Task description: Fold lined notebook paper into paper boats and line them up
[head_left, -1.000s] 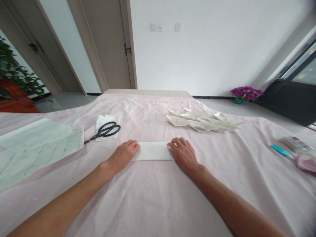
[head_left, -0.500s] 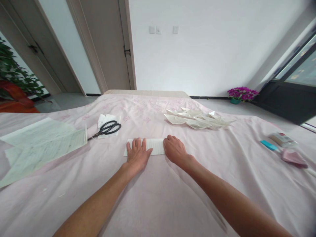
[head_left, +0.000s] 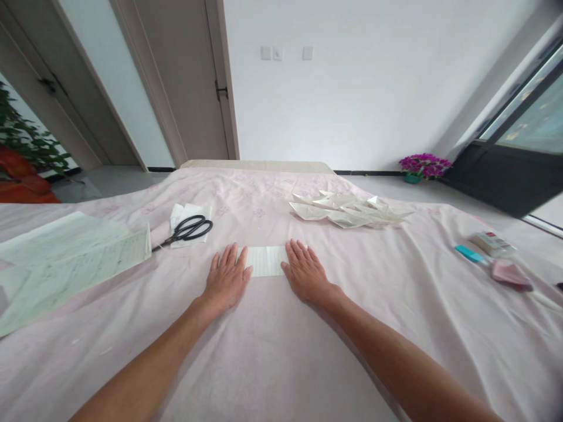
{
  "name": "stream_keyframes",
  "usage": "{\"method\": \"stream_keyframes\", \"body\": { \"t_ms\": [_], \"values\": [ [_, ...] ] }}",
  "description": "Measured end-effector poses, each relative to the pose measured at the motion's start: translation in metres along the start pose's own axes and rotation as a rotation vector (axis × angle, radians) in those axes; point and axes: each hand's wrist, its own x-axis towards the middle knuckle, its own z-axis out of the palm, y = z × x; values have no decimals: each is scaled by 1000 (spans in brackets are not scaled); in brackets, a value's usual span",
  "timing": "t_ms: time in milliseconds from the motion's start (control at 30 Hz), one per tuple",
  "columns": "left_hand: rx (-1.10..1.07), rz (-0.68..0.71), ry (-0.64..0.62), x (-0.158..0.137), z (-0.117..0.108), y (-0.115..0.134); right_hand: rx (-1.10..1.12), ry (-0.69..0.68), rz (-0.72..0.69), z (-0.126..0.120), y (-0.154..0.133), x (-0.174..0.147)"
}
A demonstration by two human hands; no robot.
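Observation:
A folded strip of lined paper (head_left: 266, 261) lies flat on the pink cloth in front of me. My left hand (head_left: 227, 274) rests palm down over its left end, fingers stretched out. Over the right end lies my right hand (head_left: 305, 269), also flat with the fingers extended. Only the middle of the strip shows between the two hands; its ends are hidden beneath them.
Left of the hands, black-handled scissors (head_left: 189, 228) lie partly on a crumpled white paper (head_left: 180, 214), beside lined sheets (head_left: 83, 258). Folded paper shapes (head_left: 347, 210) sit beyond my right hand. A blue object (head_left: 469, 254), a small packet (head_left: 491, 243) and a pink item (head_left: 510, 275) are far right.
My left hand has slid left to the strip's end. My right hand has gone from curled fingers to lying flat. The view has shifted slightly.

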Motion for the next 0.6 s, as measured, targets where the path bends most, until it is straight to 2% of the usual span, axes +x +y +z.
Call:
{"method": "stream_keyframes", "body": {
  "t_ms": [200,333,433,500,600],
  "values": [
    [40,-34,-24,-8,-3,-32,-70,-26,51,0,36,-11],
    [49,-83,-20,-10,0,-49,-43,-11,124,4,46,-15],
    [13,-87,41,-10,4,-56,43,3,167,2,48,-16],
    [-42,-52,101,-10,6,-57,132,14,187,-1,50,-16],
    [-130,117,163,-9,4,-50,272,49,213,-8,52,-15]
  ]
}}
